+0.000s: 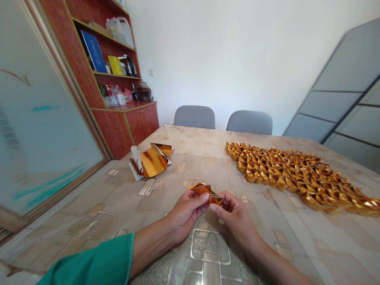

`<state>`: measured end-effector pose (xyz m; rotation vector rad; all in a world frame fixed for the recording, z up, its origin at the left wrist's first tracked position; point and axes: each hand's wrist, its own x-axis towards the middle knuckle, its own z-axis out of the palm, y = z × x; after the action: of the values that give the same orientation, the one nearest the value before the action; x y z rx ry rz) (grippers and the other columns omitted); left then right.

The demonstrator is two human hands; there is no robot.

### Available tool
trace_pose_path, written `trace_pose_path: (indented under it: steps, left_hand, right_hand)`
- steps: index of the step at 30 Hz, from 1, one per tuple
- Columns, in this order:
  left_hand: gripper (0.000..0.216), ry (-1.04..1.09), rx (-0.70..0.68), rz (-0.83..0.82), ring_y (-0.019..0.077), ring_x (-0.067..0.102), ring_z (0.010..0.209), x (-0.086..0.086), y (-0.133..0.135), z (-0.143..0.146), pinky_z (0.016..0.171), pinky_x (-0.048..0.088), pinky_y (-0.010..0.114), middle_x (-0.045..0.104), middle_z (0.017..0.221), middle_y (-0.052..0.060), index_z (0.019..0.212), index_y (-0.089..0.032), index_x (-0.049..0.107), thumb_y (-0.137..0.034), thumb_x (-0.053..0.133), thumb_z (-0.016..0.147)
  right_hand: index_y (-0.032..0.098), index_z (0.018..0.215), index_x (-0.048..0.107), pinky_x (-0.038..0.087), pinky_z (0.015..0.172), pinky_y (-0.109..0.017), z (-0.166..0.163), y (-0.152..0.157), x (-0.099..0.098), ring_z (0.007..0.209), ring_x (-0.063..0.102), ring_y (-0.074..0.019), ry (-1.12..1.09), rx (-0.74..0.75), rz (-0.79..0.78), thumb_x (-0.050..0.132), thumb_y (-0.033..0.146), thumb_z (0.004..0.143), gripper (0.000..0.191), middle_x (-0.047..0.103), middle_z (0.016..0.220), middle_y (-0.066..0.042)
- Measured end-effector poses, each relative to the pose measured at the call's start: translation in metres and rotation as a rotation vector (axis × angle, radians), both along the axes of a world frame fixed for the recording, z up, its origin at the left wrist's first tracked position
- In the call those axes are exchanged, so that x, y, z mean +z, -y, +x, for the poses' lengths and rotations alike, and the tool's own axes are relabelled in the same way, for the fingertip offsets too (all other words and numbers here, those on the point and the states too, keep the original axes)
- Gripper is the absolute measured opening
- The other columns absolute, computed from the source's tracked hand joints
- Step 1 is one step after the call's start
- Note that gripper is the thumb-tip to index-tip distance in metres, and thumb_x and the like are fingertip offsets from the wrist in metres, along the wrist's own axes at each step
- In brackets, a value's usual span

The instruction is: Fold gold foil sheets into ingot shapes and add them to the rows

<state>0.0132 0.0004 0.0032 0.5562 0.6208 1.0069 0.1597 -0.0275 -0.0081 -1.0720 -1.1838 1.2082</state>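
Both hands pinch one piece of gold foil paper (206, 191), partly folded, held just above the table (267, 245) near its front middle. The left hand (185, 211) closes thumb and fingers on the left part of the piece; its fingertips (204, 196) press on the foil's upper face. The right hand (233, 213) closes on the right end, with thumb and forefinger meeting at the foil's lower right corner. The two hands almost touch at the fingertips. A green sleeve (97, 263) covers the left forearm; the right forearm is bare.

Outward to the left, a loose stack of gold foil sheets (151, 160) lies on the table, well apart from the hands, with the top sheet curled. To the right, many folded gold foil pieces (297, 176) lie in close rows and reach to the table's right edge. The table carries a patterned beige cover. Two grey chairs (222, 118) stand at the far side. A red-brown wooden cabinet (130, 122) with filled shelves stands at the left wall.
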Motion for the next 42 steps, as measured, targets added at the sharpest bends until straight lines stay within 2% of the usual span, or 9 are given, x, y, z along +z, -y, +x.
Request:
trace_pose_path:
  steps: [7, 12, 17, 22, 28, 34, 38, 42]
  left_hand:
    - [0.028, -0.019, -0.030, -0.048, 0.0126, 0.066, 0.074, -0.001, 0.000, -0.002, 0.073, 0.053, 0.024, 0.070, 0.078, 0.002, 0.081, -0.014, 0.067, -0.019, 0.087, 0.063]
    - [0.031, -0.044, -0.023, -0.041, 0.0131, 0.066, 0.075, 0.000, -0.003, -0.003, 0.074, 0.054, 0.024, 0.071, 0.083, 0.003, 0.089, -0.014, 0.066, -0.019, 0.086, 0.065]
    - [0.034, -0.064, -0.027, 0.006, 0.0136, 0.066, 0.080, 0.001, -0.001, -0.002, 0.075, 0.053, 0.024, 0.070, 0.091, 0.004, 0.095, -0.014, 0.066, -0.019, 0.085, 0.066]
    - [0.032, -0.065, -0.056, -0.033, 0.0129, 0.066, 0.078, 0.002, -0.001, -0.003, 0.075, 0.052, 0.024, 0.070, 0.089, 0.004, 0.093, -0.013, 0.066, -0.020, 0.085, 0.067]
    - [0.036, -0.108, -0.048, 0.012, 0.0140, 0.067, 0.080, 0.004, 0.000, -0.004, 0.076, 0.052, 0.025, 0.071, 0.091, 0.005, 0.095, -0.013, 0.067, -0.022, 0.086, 0.066]
    - [0.038, -0.164, -0.024, 0.089, 0.0182, 0.068, 0.088, 0.003, 0.000, -0.003, 0.082, 0.052, 0.029, 0.071, 0.098, 0.008, 0.096, -0.013, 0.066, -0.025, 0.086, 0.066]
    - [0.037, -0.165, -0.019, 0.103, 0.0170, 0.068, 0.082, 0.004, 0.000, -0.003, 0.079, 0.053, 0.029, 0.071, 0.094, 0.008, 0.093, -0.013, 0.065, -0.027, 0.086, 0.066]
    - [0.036, -0.168, -0.036, 0.111, 0.0177, 0.068, 0.081, 0.003, 0.001, -0.002, 0.077, 0.053, 0.030, 0.070, 0.092, 0.008, 0.091, -0.013, 0.064, -0.025, 0.086, 0.065]
  right_hand:
    - [0.019, 0.075, 0.058, 0.035, 0.054, -0.024, 0.000, 0.001, 0.000, 0.058, 0.046, -0.0123, 0.058, -0.004, 0.018, 0.077, 0.045, 0.071, 0.032, 0.053, 0.065, 0.003]
    - [0.022, 0.092, 0.056, 0.038, 0.057, -0.025, 0.002, 0.003, 0.009, 0.063, 0.048, -0.0137, 0.082, -0.030, 0.100, 0.077, 0.037, 0.072, 0.033, 0.055, 0.075, 0.002]
    - [0.022, 0.089, 0.052, 0.035, 0.055, -0.025, 0.005, 0.005, 0.008, 0.062, 0.044, -0.0129, 0.228, -0.055, 0.175, 0.070, 0.028, 0.078, 0.022, 0.051, 0.075, 0.003]
    - [0.022, 0.089, 0.053, 0.032, 0.053, -0.026, 0.006, 0.004, 0.006, 0.058, 0.041, -0.0122, 0.320, -0.072, 0.186, 0.069, 0.026, 0.079, 0.019, 0.049, 0.070, 0.005]
    - [0.021, 0.090, 0.061, 0.035, 0.056, -0.027, 0.009, 0.004, 0.012, 0.063, 0.047, -0.0141, 0.403, -0.033, 0.214, 0.068, 0.027, 0.080, 0.014, 0.060, 0.079, 0.000]
    - [0.020, 0.093, 0.060, 0.036, 0.056, -0.026, 0.011, 0.001, 0.009, 0.062, 0.045, -0.0130, 0.279, 0.027, 0.133, 0.069, 0.030, 0.079, 0.020, 0.056, 0.077, 0.001]
    - [0.020, 0.091, 0.058, 0.036, 0.056, -0.025, 0.009, 0.001, 0.010, 0.062, 0.046, -0.0129, 0.197, 0.064, 0.076, 0.072, 0.031, 0.075, 0.024, 0.057, 0.078, 0.001]
    - [0.021, 0.088, 0.056, 0.036, 0.056, -0.025, 0.006, 0.001, 0.011, 0.063, 0.048, -0.0139, 0.189, 0.039, 0.060, 0.072, 0.029, 0.072, 0.024, 0.058, 0.076, 0.002]
